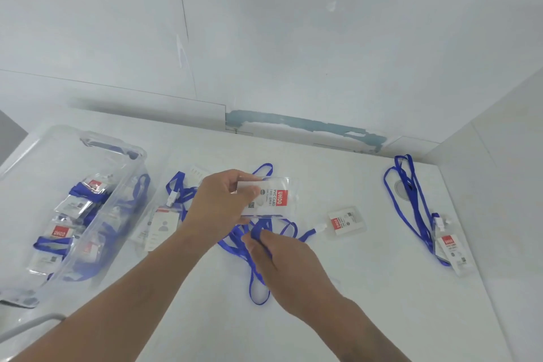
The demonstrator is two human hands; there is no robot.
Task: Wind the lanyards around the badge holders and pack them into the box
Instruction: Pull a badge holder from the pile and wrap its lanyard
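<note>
My left hand (219, 204) grips a clear badge holder (270, 198) with a red and white card, held above the white table. Just below it, my right hand (274, 250) pinches that holder's blue lanyard (258, 282), which trails in loops down onto the table. A clear plastic box (114, 214) stands at the left with several wound badge holders inside. Loose on the table lie a badge holder (345, 222) right of my hands, another (163, 226) beside the box, and one (452, 250) at the far right with a long blue lanyard (411, 194).
The white table (352, 303) meets a wall at the back and a white side panel on the right. A clear lid or sleeve (20, 300) lies at the box's near left corner. A grey rail (29, 323) shows at the lower left edge.
</note>
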